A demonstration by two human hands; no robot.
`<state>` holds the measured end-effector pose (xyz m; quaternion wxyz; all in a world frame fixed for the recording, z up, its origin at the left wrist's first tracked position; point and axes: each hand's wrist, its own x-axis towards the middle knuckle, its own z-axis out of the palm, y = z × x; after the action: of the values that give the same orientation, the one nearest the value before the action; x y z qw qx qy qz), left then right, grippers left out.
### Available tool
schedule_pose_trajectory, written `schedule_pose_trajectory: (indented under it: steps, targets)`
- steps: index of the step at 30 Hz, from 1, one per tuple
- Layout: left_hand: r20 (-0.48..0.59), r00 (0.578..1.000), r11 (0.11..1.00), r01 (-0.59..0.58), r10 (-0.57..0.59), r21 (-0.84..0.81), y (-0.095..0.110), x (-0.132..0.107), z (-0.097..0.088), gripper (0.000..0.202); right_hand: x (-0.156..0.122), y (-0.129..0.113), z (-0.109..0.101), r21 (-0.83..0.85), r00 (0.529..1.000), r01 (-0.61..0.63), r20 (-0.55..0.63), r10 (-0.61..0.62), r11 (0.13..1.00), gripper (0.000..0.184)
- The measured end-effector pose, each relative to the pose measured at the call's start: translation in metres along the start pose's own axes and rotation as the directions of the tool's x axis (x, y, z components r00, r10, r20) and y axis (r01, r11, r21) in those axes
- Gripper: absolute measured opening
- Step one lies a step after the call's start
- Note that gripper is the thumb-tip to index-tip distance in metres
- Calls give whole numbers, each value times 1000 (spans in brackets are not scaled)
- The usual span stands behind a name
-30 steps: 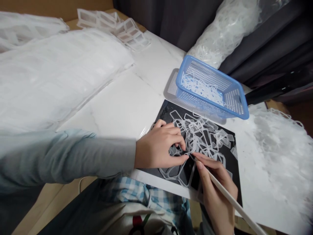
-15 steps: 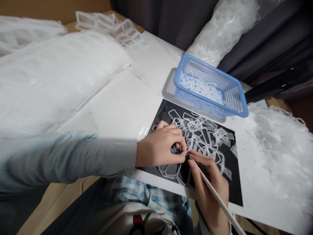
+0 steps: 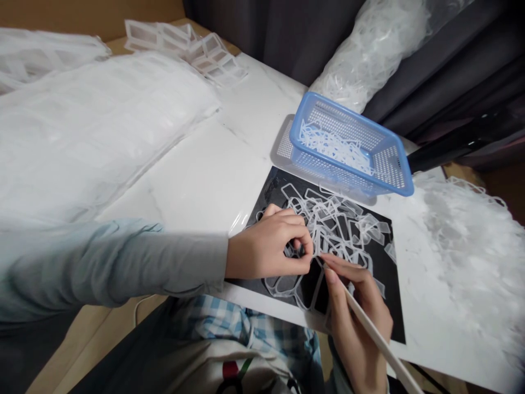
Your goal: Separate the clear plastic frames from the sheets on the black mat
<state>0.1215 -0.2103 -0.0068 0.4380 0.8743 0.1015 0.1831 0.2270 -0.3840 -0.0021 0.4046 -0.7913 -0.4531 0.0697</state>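
Observation:
My left hand is closed, its thumb and forefinger pinched together over the black mat. At those fingertips is the edge of a thin translucent frame, mostly hidden. Close on the right, my right hand grips a long, thin white stick between thumb and fingers. The stick's upper end points at the left fingertips, and its lower end runs out of view. Around and beyond both hands lies a tangled pile of thin translucent frames, mostly rectangular in outline.
A blue perforated basket holding thin white strips stands behind the mat. To the right is a heap of clear plastic pieces. A large filled clear bag covers the left of the white table. Another stuffed bag leans behind the basket.
My right hand has shifted slightly right and down with the stick, away from the left fingertips. The left hand has stayed almost still.

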Motion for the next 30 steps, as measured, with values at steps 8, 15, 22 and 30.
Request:
schedule_pose_trajectory:
  steps: [8, 15, 22, 30]
  targets:
    - [-48, 999, 1000, -9, 9, 6, 1, -1, 0, 8, 3, -6, -2, 16, 1000, 21, 17, -22, 1000, 3]
    - [-39, 999, 1000, -9, 10, 27, -1, 0, 1, 9, 2, -10, 0, -23, 998, 70, 3, -70, 997, 4]
    - [-14, 1000, 999, 2, -2, 36, -2, -1, 0, 9, -1, -13, 0, -26, 993, 39, -114, -41, 999, 5]
    - [-8, 1000, 999, -6, 7, 50, 0, -1, 0, 8, -3, -11, 1, 64, 995, -98, -18, 99, 993, 8]
